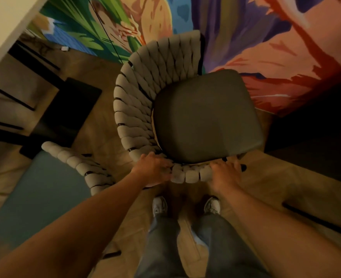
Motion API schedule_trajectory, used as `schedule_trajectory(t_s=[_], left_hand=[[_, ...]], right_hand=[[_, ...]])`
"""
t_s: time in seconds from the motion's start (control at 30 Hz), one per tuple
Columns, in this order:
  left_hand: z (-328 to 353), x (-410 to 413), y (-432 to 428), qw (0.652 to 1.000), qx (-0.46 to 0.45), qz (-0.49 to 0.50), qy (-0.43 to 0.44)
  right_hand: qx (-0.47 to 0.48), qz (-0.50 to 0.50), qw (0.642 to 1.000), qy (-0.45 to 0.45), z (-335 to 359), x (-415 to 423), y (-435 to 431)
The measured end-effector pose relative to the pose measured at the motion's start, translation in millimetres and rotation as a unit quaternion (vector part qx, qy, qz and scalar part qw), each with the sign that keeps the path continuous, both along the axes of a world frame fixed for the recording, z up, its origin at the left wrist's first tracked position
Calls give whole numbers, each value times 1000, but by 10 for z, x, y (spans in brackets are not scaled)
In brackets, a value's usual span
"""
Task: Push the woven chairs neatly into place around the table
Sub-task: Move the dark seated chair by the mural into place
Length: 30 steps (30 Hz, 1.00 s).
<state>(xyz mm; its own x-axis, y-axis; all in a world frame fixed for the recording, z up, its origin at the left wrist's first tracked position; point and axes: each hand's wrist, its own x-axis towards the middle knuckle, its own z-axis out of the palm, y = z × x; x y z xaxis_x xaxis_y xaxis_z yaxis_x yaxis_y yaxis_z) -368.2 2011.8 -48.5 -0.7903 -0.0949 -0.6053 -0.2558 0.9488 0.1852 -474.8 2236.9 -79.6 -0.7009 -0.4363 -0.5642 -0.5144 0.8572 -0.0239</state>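
Note:
A woven chair (137, 97) with thick pale braided bands and a dark seat cushion (205, 117) stands right in front of me, seen from above. Both my hands grip the woven rim nearest me: my left hand (153, 169) curls over it on the left, my right hand (225, 173) on the right. A second woven chair (79, 167) shows only its curved back, low on the left. A dark table top (322, 133) lies at the right, its edge near the seat's right side.
A colourful mural (266, 37) covers the wall beyond the chair. On the left stand a dark flat slab (69, 109) and thin black frame legs (15, 97). A blue-grey surface (35, 197) lies low on the left. My shoes (159, 205) stand on the wood floor.

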Motion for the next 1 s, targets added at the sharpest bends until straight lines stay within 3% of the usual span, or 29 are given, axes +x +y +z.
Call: schedule_trajectory(t_s=[0.07, 0.13, 0.2, 0.3, 0.37, 0.4, 0.47, 0.5, 0.53, 0.6, 0.73, 1.0], left_hand=[[46, -21, -230, 995, 18, 55, 84], [16, -53, -447, 978, -50, 117, 168], [-18, -125, -666, 921, -28, 322, 219], [-95, -211, -1015, 814, 54, 550, 177], [-99, -275, -1143, 756, 115, 631, 130], [-139, -306, -1202, 727, 144, 662, 110], [-195, -357, -1292, 696, 184, 690, 72], [-223, -387, -1330, 685, 207, 697, 57], [-280, -410, -1378, 678, 229, 697, 50], [-297, -440, -1399, 663, 269, 697, 41], [-319, -466, -1467, 651, 311, 691, 45], [-356, -389, -1317, 645, 316, 690, 82]], right_hand=[[-65, -38, 996, 51, -46, 206, -7], [-224, -147, 961, 62, -59, 411, -41], [-330, -237, 912, 61, 19, 638, -147], [-325, -372, 867, 63, 75, 1047, -515], [-323, -553, 769, 3, 36, 1195, -758], [-317, -645, 693, -46, 10, 1210, -877], [-341, -780, 501, -157, -44, 1187, -1107], [-366, -810, 409, -208, -38, 1160, -1222], [-383, -823, 343, -242, -24, 1124, -1322], [-401, -833, 275, -266, -23, 1062, -1473], [-397, -852, 214, -267, -73, 1022, -1586], [-353, -858, 274, -254, -137, 926, -1396]])
